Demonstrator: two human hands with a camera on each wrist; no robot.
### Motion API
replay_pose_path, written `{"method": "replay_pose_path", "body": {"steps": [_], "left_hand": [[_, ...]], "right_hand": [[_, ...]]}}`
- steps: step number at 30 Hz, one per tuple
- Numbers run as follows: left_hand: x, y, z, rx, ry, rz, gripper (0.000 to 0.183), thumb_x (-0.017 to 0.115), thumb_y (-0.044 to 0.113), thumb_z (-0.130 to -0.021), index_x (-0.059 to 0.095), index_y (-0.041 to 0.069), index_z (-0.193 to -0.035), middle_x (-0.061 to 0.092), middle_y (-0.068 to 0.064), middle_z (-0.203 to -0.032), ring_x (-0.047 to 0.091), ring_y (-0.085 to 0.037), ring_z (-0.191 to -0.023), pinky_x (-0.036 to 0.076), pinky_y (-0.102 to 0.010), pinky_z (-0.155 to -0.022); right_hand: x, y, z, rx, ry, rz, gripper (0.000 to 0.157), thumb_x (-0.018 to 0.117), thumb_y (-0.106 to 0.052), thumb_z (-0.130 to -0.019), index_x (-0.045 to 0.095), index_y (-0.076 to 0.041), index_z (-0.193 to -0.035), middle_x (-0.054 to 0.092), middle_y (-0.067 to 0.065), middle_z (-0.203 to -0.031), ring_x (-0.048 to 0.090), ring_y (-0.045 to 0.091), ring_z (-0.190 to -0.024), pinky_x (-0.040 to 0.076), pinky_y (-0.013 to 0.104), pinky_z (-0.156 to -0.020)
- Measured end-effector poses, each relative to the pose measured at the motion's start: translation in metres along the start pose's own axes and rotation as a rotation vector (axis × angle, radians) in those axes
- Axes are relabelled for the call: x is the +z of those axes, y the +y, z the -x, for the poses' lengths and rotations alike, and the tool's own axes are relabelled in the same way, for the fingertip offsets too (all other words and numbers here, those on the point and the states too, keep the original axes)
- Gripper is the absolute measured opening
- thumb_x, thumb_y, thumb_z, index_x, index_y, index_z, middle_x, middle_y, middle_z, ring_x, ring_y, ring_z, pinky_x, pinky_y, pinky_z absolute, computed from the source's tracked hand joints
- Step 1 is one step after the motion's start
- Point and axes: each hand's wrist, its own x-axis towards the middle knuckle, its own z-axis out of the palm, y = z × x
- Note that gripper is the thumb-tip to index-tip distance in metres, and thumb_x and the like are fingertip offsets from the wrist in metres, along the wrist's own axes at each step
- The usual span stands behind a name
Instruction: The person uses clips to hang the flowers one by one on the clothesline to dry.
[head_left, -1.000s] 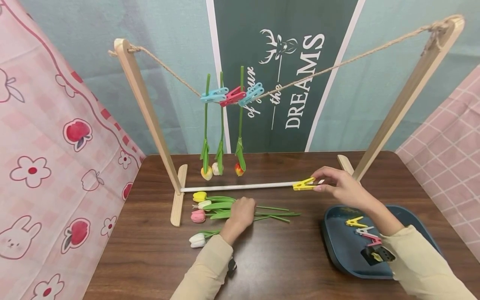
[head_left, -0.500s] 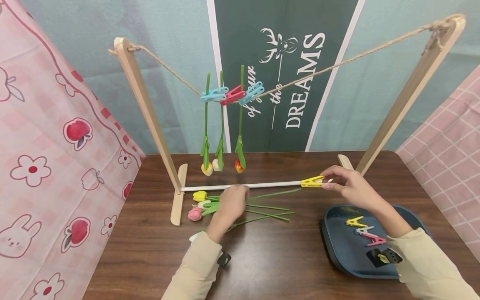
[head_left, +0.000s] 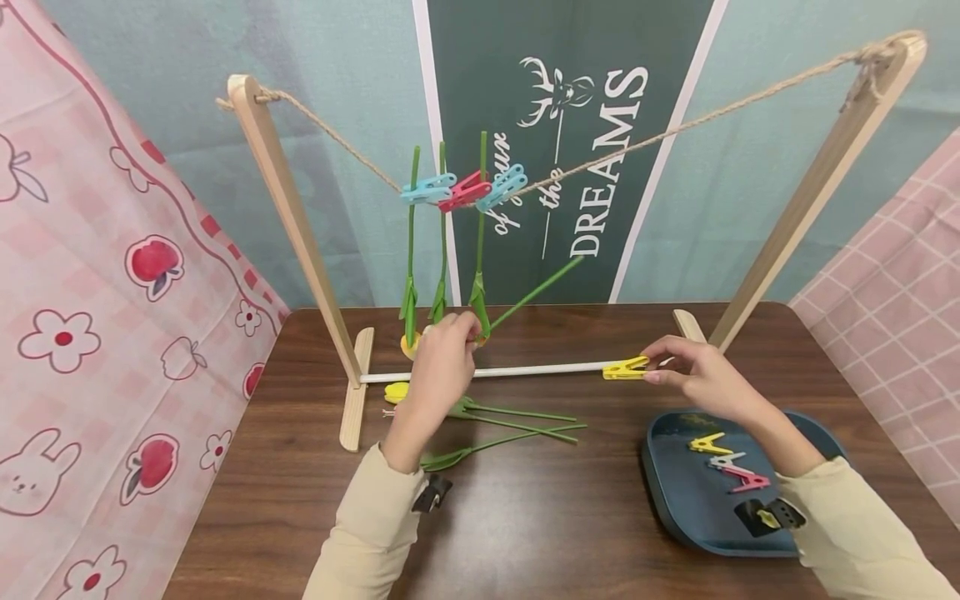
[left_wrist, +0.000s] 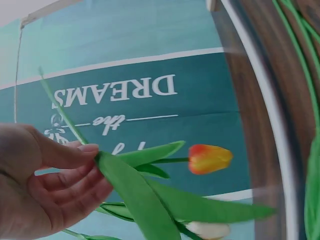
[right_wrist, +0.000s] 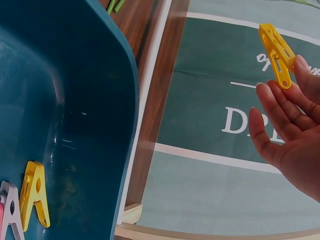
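My left hand pinches a tulip stem between thumb and fingers, above the table, its bare end slanting up to the right. Long green leaves spread below the grip; its bloom is not visible. Two blue clothespins and a red clothespin fix three tulips, heads down, to the sagging rope. One hanging bloom is red-orange. My right hand pinches a yellow clothespin by its handle end, in front of the right post. More tulips lie on the table, partly hidden by the left arm.
Wooden posts at both sides carry the rope. A white rod runs low between them. At the right, a dark blue tray holds yellow, grey and pink clothespins. Cloth backdrops stand behind and beside the table.
My left hand has lifted a tulip from the table pile up past the white rod toward the hanging flowers. My right hand has shifted slightly right, still holding the yellow clothespin.
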Motion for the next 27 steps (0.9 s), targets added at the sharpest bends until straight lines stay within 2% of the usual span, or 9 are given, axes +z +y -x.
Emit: {"method": "replay_pose_path", "body": {"steps": [6, 12, 16, 21, 27], "left_hand": [[-0.006, 0.006, -0.013, 0.014, 0.09, 0.091, 0.009, 0.065, -0.005, -0.082, 0.06, -0.001, -0.089, 0.06, -0.01, -0.078, 0.059, -0.025, -0.071, 0.048, -0.037, -0.063], [-0.011, 0.016, -0.03, 0.02, 0.142, 0.119, 0.009, 0.064, 0.0, -0.085, 0.06, -0.001, -0.093, 0.059, -0.009, -0.077, 0.059, -0.024, -0.072, 0.046, -0.04, -0.068], [-0.015, 0.024, -0.042, 0.02, 0.143, 0.12, 0.009, 0.064, 0.002, -0.086, 0.06, -0.001, -0.093, 0.059, -0.009, -0.078, 0.058, -0.024, -0.073, 0.046, -0.04, -0.069], [-0.016, 0.029, -0.054, 0.0, 0.128, 0.099, 0.011, 0.065, 0.005, -0.086, 0.06, -0.001, -0.094, 0.06, -0.01, -0.08, 0.059, -0.023, -0.075, 0.047, -0.038, -0.071], [-0.016, 0.031, -0.058, -0.031, 0.102, 0.101, 0.013, 0.066, 0.006, -0.086, 0.061, -0.001, -0.096, 0.061, -0.01, -0.081, 0.059, -0.022, -0.076, 0.048, -0.035, -0.071]], "right_hand": [[0.002, -0.002, -0.002, -0.012, -0.014, -0.012, 0.021, 0.069, 0.007, -0.078, 0.063, 0.002, -0.097, 0.06, 0.005, -0.087, 0.058, 0.01, -0.075, 0.051, 0.02, -0.066], [0.004, -0.003, -0.005, -0.012, -0.022, -0.005, 0.022, 0.07, 0.006, -0.077, 0.063, 0.002, -0.098, 0.061, 0.003, -0.086, 0.059, 0.011, -0.073, 0.051, 0.022, -0.065], [0.003, -0.006, -0.01, -0.035, -0.009, 0.017, 0.021, 0.07, 0.006, -0.077, 0.064, 0.002, -0.097, 0.06, 0.002, -0.084, 0.059, 0.009, -0.072, 0.05, 0.023, -0.063], [-0.002, -0.014, -0.02, -0.041, 0.021, 0.103, 0.02, 0.071, 0.003, -0.077, 0.065, 0.0, -0.096, 0.062, 0.002, -0.085, 0.058, 0.006, -0.074, 0.047, 0.02, -0.065], [-0.022, -0.04, -0.042, -0.042, 0.079, 0.21, 0.017, 0.069, 0.0, -0.081, 0.064, 0.0, -0.097, 0.063, 0.007, -0.088, 0.058, 0.01, -0.076, 0.045, 0.019, -0.064]]}}
